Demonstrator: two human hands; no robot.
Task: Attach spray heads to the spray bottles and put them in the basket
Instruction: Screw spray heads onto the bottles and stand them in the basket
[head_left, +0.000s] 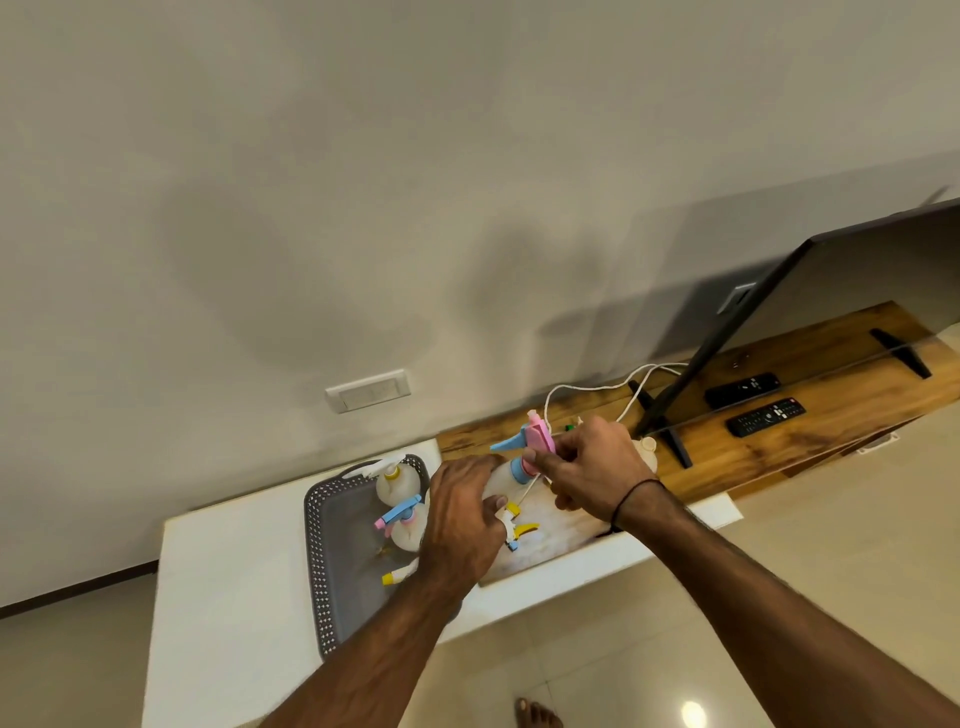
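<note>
Right hand pinching pink-and-blue spray head, left hand wrapped around translucent bottle, grey basket beside on white surface, two capped bottles inside

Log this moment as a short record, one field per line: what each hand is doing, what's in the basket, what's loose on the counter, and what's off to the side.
left hand: grips a pale bottle lying on the counter
right hand: pinches the pink and blue spray head at that bottle's neck
basket: grey, holds at least two bottles with heads on; a third is partly hidden by the left hand
loose spray head: white and yellow, on the counter beside the left hand
side items: two remotes and a screen on the wooden shelf
</note>
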